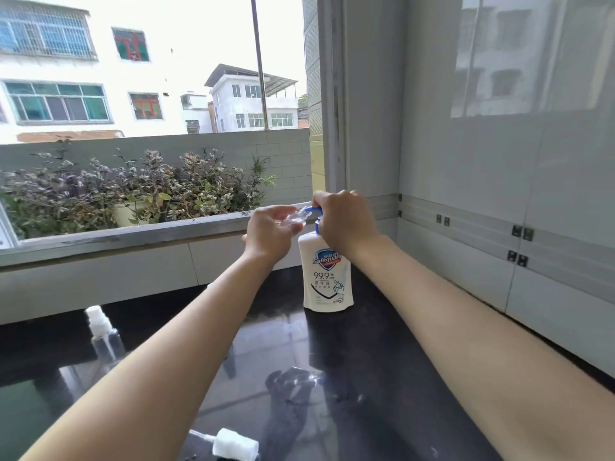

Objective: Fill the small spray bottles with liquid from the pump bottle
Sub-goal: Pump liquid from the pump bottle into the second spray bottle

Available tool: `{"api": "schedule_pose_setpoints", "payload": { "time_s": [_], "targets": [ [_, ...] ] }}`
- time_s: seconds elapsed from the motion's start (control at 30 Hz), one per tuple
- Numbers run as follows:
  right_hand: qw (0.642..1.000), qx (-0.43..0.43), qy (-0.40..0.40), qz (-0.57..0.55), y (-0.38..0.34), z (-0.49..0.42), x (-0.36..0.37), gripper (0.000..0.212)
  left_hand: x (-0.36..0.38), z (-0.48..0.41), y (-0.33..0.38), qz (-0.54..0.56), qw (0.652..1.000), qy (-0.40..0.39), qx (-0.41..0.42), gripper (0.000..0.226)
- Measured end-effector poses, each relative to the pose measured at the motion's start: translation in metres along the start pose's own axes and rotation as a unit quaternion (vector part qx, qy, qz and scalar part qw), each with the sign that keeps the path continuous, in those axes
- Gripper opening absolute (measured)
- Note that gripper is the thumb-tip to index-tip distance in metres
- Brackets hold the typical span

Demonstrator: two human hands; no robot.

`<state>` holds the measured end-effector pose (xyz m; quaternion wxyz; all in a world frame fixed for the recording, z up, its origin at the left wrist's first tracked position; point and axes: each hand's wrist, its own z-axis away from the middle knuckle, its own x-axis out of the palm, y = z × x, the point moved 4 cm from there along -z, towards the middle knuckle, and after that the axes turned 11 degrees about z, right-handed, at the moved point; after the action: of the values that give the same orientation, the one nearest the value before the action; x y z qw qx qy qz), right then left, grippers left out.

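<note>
A white pump bottle with a blue pump head stands upright on the dark countertop near the tiled wall. My right hand wraps over the pump head from above. My left hand holds a small clear spray bottle tilted, its mouth at the blue spout. Another small clear spray bottle, with its white sprayer on, stands at the left of the counter. A loose white sprayer cap with its tube lies near the front edge.
A window sill runs behind the counter, with potted plants outside. A grey tiled wall bounds the counter on the right.
</note>
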<state>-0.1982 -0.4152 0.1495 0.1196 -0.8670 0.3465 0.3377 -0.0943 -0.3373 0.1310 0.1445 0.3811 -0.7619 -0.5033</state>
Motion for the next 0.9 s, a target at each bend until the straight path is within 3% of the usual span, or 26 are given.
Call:
{"api": "schedule_pose_setpoints", "payload": {
  "time_s": [0.53,0.77,0.9],
  "targets": [
    [1.000,0.015,-0.010,-0.022,-0.002,0.012,0.012,0.024,0.000,0.001,-0.006,-0.014,1.000,-0.013,0.002,0.037],
    [1.000,-0.024,-0.008,-0.003,0.004,-0.007,-0.003,0.023,0.000,-0.001,-0.001,-0.010,1.000,0.003,0.009,0.034],
    [1.000,0.013,-0.002,-0.013,0.001,0.013,0.010,0.023,0.001,-0.001,-0.006,-0.018,1.000,-0.011,0.006,0.035]
  ]
}}
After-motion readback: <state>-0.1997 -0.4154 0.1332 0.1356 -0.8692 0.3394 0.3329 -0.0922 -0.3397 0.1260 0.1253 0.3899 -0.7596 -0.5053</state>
